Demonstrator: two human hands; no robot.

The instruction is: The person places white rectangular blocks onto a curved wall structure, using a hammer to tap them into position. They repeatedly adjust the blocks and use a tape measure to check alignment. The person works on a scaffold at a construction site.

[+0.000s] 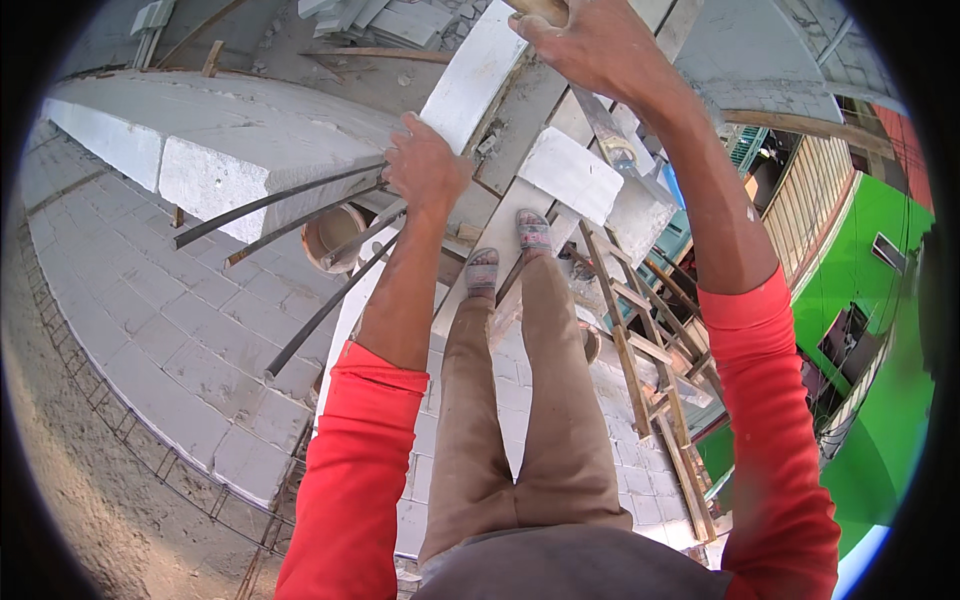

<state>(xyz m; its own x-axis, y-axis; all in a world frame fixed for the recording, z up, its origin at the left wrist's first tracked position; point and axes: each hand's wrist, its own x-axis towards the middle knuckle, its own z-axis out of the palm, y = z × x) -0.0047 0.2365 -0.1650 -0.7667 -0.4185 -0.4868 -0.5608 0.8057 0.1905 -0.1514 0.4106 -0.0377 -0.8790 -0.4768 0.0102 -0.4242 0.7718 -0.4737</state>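
My left hand (427,165) has its fingers curled at the near end of a long white block (475,75). Dark steel bars (280,203) stick out to the left beside that hand; whether its fingers touch them is hard to tell. Farther up and to the right, my right hand (590,45) is closed round a piece of wood (545,8) at the top edge of the view. Most of that wood lies out of sight, so its kind is hidden. The white block slants between my two hands, ahead of my feet.
A pale block wall (200,330) drops away at left, beneath a thick white block ledge (210,185). A bucket (333,235) sits by the bars. My sandalled feet stand on a narrow plank. At right are a loose white block (572,175), a wooden ladder (635,340) and a drop.
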